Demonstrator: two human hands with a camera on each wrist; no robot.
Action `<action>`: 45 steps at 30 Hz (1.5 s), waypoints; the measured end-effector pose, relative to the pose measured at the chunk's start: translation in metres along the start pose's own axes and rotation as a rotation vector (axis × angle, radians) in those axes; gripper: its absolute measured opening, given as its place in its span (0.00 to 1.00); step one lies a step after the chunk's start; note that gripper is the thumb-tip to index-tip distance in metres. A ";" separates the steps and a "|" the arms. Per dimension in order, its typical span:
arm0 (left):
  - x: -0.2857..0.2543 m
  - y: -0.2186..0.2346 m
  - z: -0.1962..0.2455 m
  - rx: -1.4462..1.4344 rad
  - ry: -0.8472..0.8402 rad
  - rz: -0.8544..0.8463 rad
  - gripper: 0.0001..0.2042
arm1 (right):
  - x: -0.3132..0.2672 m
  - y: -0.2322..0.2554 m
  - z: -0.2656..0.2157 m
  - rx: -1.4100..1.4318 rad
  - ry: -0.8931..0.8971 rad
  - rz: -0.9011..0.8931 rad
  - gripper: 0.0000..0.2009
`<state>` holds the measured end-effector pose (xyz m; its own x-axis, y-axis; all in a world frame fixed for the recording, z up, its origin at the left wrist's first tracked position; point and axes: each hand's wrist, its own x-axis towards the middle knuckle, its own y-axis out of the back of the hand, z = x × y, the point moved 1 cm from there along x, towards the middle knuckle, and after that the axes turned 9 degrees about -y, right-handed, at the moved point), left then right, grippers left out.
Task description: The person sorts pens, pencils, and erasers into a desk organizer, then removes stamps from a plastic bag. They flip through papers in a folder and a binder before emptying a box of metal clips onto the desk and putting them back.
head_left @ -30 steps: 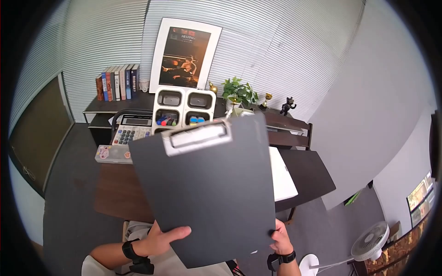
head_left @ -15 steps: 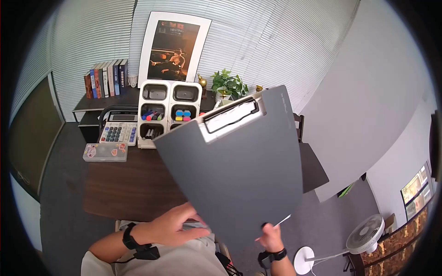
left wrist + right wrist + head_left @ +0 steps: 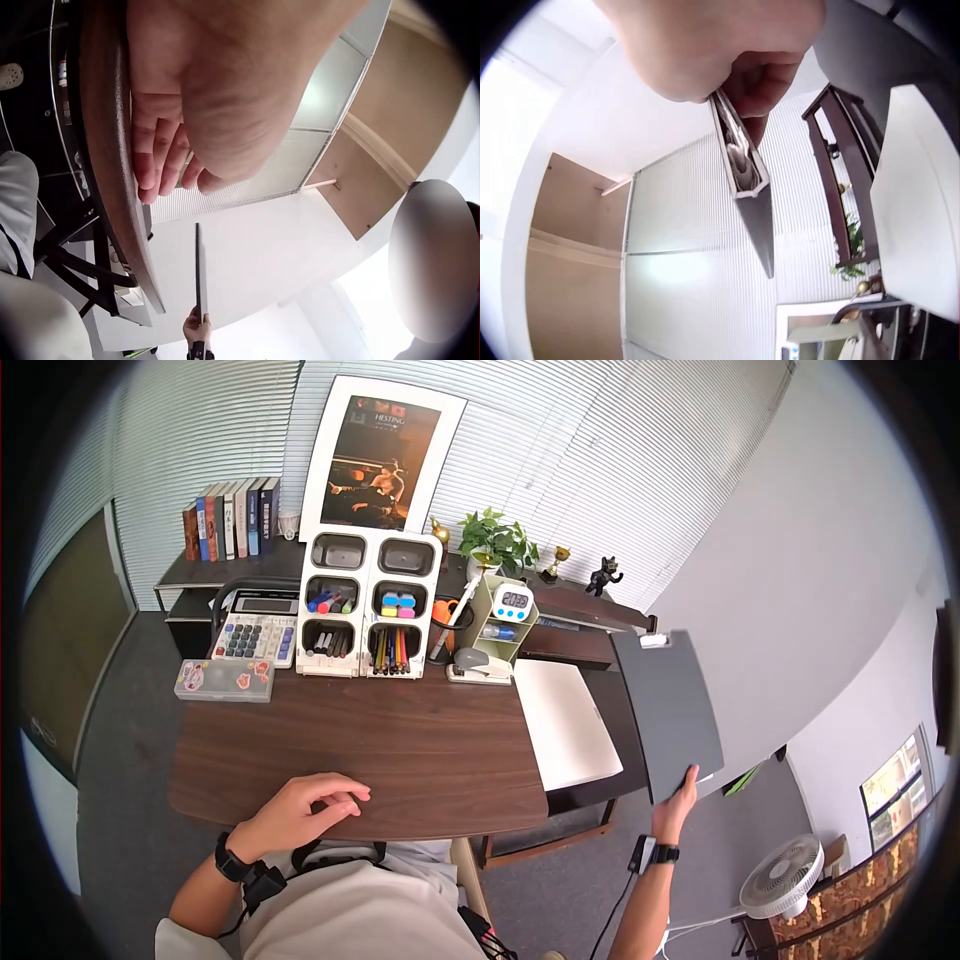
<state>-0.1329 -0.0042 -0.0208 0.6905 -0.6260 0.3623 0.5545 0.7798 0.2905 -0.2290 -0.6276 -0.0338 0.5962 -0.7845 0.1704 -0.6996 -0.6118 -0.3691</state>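
A dark grey clipboard folder [image 3: 668,705] is held up at the right of the desk by the right hand [image 3: 675,810], which grips its lower edge. In the right wrist view the right hand [image 3: 727,52] pinches the folder [image 3: 757,225], with papers showing between its covers. The left hand [image 3: 305,812] is over the desk's front edge, its fingers loosely bent and holding nothing; the left wrist view shows the left hand [image 3: 217,90] beside the wooden edge. White papers [image 3: 568,725] lie to the right of the wooden desk top [image 3: 360,750].
Along the back stand a pencil case [image 3: 224,681], a calculator [image 3: 256,637], a white organizer [image 3: 368,572] with pens, a stapler [image 3: 482,665] and a green holder with a timer [image 3: 512,600]. Behind are books [image 3: 232,522], a plant and a framed poster. A fan [image 3: 783,875] stands at the lower right.
The folder has moved from in front of the body to the far right in the right hand. The left hand has come off it and moved left, over the desk's front edge.
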 end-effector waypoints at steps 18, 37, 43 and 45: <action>0.002 -0.005 0.008 0.114 0.042 -0.014 0.10 | 0.141 0.106 0.119 -0.306 -0.345 0.480 0.12; 0.002 -0.009 0.006 0.126 0.087 0.001 0.09 | 0.122 0.057 0.130 -0.295 -0.355 0.148 0.04; 0.000 -0.007 0.000 0.116 0.127 0.026 0.08 | 0.124 0.033 0.119 -0.878 -0.090 0.128 0.26; -0.001 -0.006 0.000 0.129 0.116 -0.012 0.09 | 0.107 0.008 0.099 -0.961 -0.295 -0.154 0.25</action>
<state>-0.1372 -0.0082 -0.0232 0.7373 -0.6256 0.2550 0.5044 0.7608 0.4083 -0.1322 -0.7064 -0.1089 0.6892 -0.7134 -0.1265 -0.5497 -0.6286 0.5502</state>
